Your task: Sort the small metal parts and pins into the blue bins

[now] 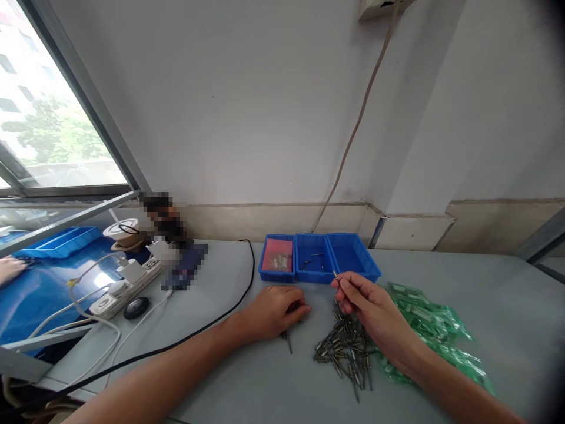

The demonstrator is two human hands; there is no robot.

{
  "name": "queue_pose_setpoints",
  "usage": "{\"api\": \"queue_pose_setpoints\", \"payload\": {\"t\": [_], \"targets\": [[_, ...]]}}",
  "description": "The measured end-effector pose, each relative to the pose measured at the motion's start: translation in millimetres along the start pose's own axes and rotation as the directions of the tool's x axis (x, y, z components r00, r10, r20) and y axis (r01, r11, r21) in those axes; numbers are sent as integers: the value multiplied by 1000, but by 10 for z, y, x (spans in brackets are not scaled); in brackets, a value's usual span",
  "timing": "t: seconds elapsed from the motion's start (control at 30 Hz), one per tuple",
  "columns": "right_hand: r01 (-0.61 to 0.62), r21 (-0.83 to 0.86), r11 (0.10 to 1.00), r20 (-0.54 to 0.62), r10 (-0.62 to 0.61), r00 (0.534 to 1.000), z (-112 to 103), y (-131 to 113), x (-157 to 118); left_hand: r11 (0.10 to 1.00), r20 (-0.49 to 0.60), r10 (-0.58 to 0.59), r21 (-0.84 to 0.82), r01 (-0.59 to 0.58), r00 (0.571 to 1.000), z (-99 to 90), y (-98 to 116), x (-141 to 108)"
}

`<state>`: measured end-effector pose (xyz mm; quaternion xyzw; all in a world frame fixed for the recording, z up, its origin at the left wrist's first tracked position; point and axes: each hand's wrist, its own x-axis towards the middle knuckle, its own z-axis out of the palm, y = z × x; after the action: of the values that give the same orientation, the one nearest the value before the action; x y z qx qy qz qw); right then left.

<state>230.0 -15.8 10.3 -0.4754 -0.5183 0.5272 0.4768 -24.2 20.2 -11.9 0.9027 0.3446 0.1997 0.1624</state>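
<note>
My right hand (368, 300) pinches a small metal pin (336, 275) between thumb and fingertips, just in front of the blue bins. Below that hand lies a loose pile of metal pins (346, 347), thin shafts with thicker sleeves. My left hand (280, 309) rests on the table with its fingers curled closed; what is inside them is hidden. Another metal pin (288, 342) pokes out beneath it. A blue bin (311, 278) in the middle has a few dark pins in it. The left bin (276, 277) contains a pink sheet and a clear bag, and the right bin (359, 274) stands beside them.
Green plastic bags (435, 324) lie right of the pile. A black cable (212, 323) crosses the table under my left forearm. At left are a power strip (128, 288), a black round object (136, 307) and a lidded cup (122, 232). Another person's hand (11, 269) shows at the far left.
</note>
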Motion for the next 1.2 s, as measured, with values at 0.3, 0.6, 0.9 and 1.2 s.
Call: {"api": "queue_pose_setpoints", "payload": {"t": [0.3, 0.6, 0.9, 1.2], "targets": [[128, -258, 958, -69, -150, 986, 39, -61, -14, 1000, 8, 1, -2, -1, 1000, -19, 14, 0], [269, -505, 820, -70, -350, 934, 72, -63, -92, 1000, 5, 8, 15, -8, 1000, -15, 17, -2], [110, -149, 983, -13, -113, 994, 59, -119, -84, 1000, 8, -9, -7, 9, 1000, -18, 22, 2], [-85, 181, 980, -22, 90, 996, 37, -70, -36, 1000, 3, -10, -2, 10, 1000, -6, 17, 5]]}}
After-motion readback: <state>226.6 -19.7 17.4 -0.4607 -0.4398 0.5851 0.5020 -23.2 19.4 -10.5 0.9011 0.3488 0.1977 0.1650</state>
